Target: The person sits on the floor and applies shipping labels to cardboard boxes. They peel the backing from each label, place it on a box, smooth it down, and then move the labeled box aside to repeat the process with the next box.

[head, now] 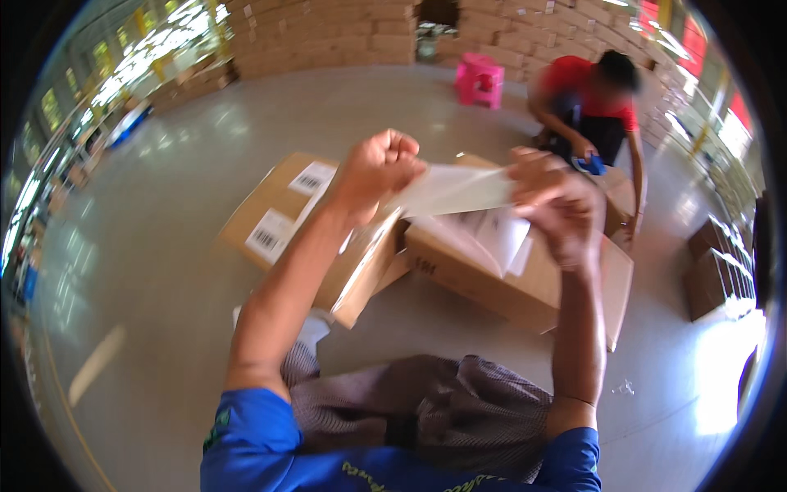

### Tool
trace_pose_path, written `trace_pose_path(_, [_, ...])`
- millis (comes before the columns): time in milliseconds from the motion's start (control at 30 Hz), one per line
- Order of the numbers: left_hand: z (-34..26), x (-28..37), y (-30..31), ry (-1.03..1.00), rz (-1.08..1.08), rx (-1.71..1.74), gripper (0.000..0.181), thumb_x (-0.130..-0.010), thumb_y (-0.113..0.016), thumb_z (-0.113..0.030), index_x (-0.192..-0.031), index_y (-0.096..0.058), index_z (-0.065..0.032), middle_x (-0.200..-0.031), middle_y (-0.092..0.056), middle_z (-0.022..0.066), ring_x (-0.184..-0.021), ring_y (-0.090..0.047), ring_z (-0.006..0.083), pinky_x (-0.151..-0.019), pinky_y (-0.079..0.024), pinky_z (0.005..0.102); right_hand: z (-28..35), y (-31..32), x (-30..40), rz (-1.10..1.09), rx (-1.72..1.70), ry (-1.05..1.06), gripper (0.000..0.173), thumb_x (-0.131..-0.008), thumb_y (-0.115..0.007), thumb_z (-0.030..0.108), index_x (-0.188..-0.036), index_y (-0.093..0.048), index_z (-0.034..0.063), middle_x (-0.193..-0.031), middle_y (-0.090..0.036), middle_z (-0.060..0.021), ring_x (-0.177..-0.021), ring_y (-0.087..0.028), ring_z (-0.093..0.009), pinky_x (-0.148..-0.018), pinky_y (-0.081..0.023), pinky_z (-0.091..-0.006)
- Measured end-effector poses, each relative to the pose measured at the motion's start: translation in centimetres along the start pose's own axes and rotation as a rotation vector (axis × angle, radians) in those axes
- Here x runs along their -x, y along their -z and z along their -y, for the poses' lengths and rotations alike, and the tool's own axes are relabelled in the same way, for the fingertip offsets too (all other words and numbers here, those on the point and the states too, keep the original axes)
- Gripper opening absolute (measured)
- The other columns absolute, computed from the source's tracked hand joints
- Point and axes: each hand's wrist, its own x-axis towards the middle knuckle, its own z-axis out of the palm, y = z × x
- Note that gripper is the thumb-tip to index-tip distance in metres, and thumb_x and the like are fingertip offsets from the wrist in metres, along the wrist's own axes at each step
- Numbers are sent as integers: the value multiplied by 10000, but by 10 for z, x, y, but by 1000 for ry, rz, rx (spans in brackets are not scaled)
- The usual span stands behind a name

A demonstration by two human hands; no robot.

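Between my two raised hands a strip of clear, whitish plastic film or tape [461, 187] is stretched. My left hand [381, 175] is closed on one end of it, my right hand [553, 200] grips the other and is blurred. Under the strip hangs a white printed sheet [486, 237], over a cardboard box [486, 289] on the right; whether a hand also holds the sheet, I cannot tell. Beneath my left forearm lies another cardboard box [258, 215] with white barcode labels [267, 237] on its top.
A co-worker in a red shirt [569, 77] bends over a box beyond the right one, a blue object [591, 165] in one hand. A pink plastic stool [479, 83] stands farther back, before a wall of stacked cartons [332, 37]. Dark brown boxes [716, 270] stand at the right.
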Motion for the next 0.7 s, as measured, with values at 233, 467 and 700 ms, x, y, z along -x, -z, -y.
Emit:
trace_pose_path(233, [23, 116, 182, 13, -594, -55, 262, -851, -693, -11, -1063, -546, 34, -798, -593, 76, -612, -530, 119, -511, -424, 264, 15, 76, 23, -326, -539, -68, 217, -983, -607, 209, -1194, -623, 159, -1295, -610, -92, -1244, -550, -234, -1127, -341, -512])
trace_pose_path(467, [174, 398, 266, 106, -1761, -12, 253, -909, -510, 43, -1154, -549, -4, -798, -587, 91, -546, -537, 148, -436, -417, 249, 10, 61, 20, -119, 71, -362, 153, -976, -598, 147, -1117, -655, 149, -1115, -630, -47, -1070, -586, -166, -1012, -404, -350])
trace_pose_path(700, [318, 521, 242, 1058, -1473, -981, 214, -834, -641, -150, -982, -695, -5, -861, -690, 166, -814, -668, 302, -743, -539, 401, -7, 9, 5, -27, -96, -501, 191, -932, -678, 92, -1107, -654, 19, -1006, -667, -26, -929, -606, -87, -856, -483, -254])
